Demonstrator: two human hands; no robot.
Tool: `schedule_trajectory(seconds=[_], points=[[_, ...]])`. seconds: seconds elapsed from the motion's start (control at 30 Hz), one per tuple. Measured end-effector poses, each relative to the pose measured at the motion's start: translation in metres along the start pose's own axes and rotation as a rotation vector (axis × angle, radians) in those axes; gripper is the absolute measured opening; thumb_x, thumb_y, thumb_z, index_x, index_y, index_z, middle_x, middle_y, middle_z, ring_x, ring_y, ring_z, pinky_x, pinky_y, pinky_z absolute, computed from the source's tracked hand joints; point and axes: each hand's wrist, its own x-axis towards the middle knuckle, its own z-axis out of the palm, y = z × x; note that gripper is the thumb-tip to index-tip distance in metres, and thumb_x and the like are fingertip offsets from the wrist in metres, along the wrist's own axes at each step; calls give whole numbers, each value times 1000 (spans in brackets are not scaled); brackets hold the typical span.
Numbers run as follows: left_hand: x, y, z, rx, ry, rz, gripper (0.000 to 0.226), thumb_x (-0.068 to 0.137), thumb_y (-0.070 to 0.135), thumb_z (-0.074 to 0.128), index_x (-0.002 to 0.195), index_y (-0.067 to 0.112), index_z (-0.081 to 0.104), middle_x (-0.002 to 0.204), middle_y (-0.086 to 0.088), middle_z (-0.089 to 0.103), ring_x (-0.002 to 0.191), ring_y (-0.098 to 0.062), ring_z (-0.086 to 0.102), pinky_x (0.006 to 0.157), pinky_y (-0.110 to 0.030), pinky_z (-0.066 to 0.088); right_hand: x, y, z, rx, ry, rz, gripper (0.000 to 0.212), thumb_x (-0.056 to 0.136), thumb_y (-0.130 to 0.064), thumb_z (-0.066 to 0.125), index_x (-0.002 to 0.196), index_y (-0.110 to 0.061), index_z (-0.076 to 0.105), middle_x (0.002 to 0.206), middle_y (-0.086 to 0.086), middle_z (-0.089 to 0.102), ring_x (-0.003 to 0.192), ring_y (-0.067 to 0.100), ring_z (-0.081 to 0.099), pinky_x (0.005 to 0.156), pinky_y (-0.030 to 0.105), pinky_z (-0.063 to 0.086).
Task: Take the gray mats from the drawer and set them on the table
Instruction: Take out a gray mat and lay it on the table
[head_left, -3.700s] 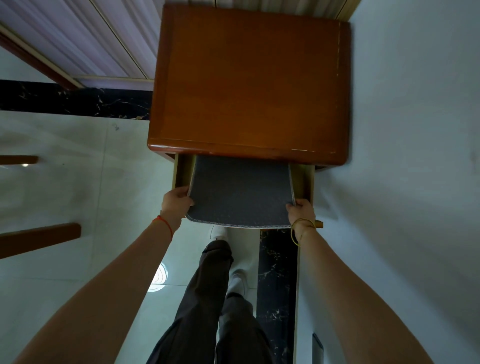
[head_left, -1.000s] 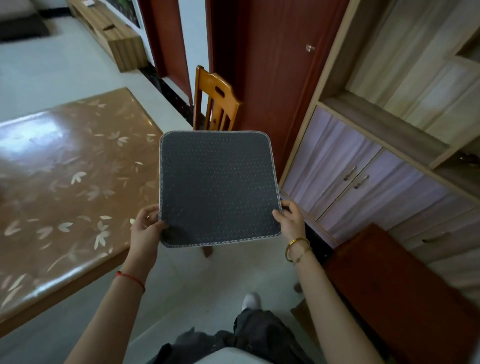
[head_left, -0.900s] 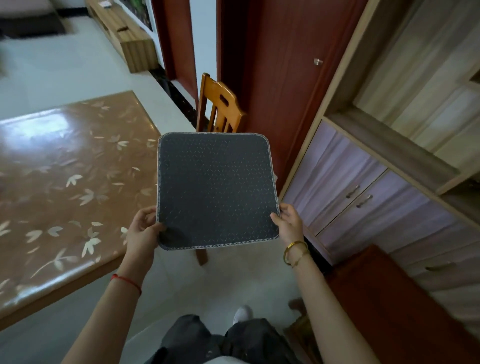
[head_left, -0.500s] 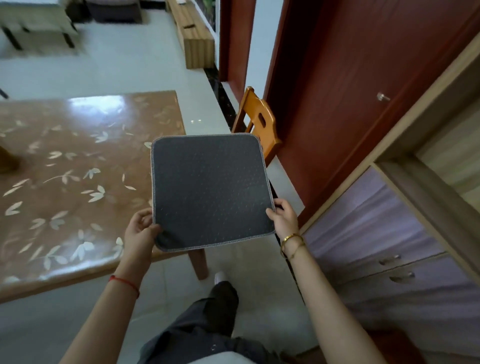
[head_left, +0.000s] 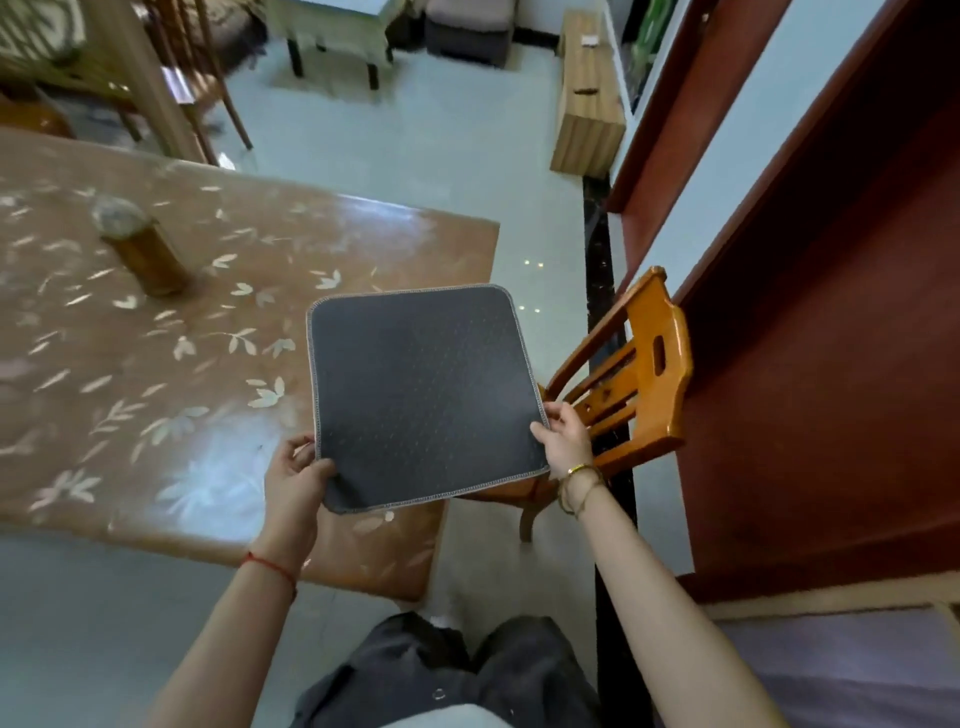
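Note:
I hold a square gray mat (head_left: 423, 392) with a stitched pale edge, flat and level in front of me. My left hand (head_left: 293, 483) grips its near left corner and my right hand (head_left: 563, 439) pinches its near right edge. The mat hangs in the air over the right end of the brown table (head_left: 156, 364), which has a glossy leaf-patterned top. The drawer is out of sight.
A brown cylindrical jar (head_left: 140, 252) stands on the table to the left. An orange wooden chair (head_left: 639, 374) sits just right of the mat, beside a red-brown door (head_left: 831, 312). A low wooden bench (head_left: 587, 104) and other furniture stand farther back.
The mat came out of the drawer and I have turned left with it. It now hangs over the table's right end, and the jar has come into view.

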Motion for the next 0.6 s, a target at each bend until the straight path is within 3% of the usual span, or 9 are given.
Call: schedule_trajectory(seconds=[0.1,0.33,0.47,0.6], points=[[7,0,6,-12,60,-20,41,82,-22,45,92,17,54,93,-5,66,87,-18,61,75,-30,48,31,-13,8,-34,-88,-21,24,94,-5,54,118,-6,54,108,4,62,97,17,59,67,17,49],[19,-10,32,-3,230,-26,40,80,-21,51,103,12,54,105,-13,66,97,-25,62,73,-25,51,115,-23,24,-141,-269,-53,18,93,-6,56,106,-18,54,117,11,65,103,24,61,94,40,52],[16,-15,63,6,330,-15,41,79,-24,52,108,5,52,95,-7,63,95,-22,61,69,-21,49,165,-35,29,-218,-376,-59,17,93,-9,55,109,-17,55,117,11,66,105,27,63,94,46,53],[13,-17,101,-21,439,-2,42,79,-27,52,109,3,50,91,-5,60,85,-13,59,58,-10,51,210,-54,38,-250,-490,-92,15,94,-6,53,107,-14,53,113,10,64,102,26,62,91,43,54]])
